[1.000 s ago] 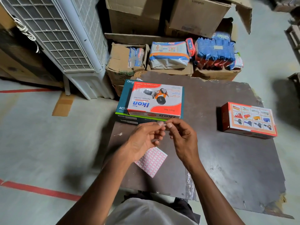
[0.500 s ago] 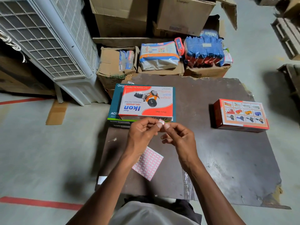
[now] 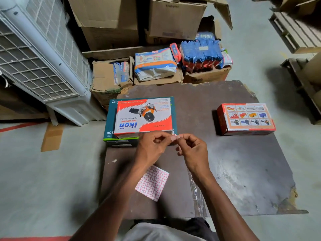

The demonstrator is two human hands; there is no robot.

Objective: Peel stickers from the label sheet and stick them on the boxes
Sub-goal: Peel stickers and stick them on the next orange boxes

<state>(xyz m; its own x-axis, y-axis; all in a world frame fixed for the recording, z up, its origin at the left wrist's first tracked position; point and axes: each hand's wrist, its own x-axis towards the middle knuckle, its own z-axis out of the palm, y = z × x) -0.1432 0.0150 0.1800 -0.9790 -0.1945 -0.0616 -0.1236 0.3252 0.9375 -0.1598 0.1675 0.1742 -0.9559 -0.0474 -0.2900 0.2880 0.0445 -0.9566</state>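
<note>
While both hands meet above the dark board (image 3: 225,171), the left hand (image 3: 152,146) and right hand (image 3: 192,150) pinch a small red-edged white sticker (image 3: 174,136) between curled fingertips (just before the red-and-white Ikon carton (image 3: 144,117)); the gridded label sheet (image 3: 152,183) lies beneath.

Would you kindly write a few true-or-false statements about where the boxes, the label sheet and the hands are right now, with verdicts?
1. The Ikon box lies on top of a teal box. True.
2. The label sheet rests on the red picture box. False: it lies on the dark board, below the wrists.
3. The left hand and right hand pinch a small sticker between them. True.
4. The red picture box is stacked on the Ikon box. False: it sits apart, to the right.
</note>
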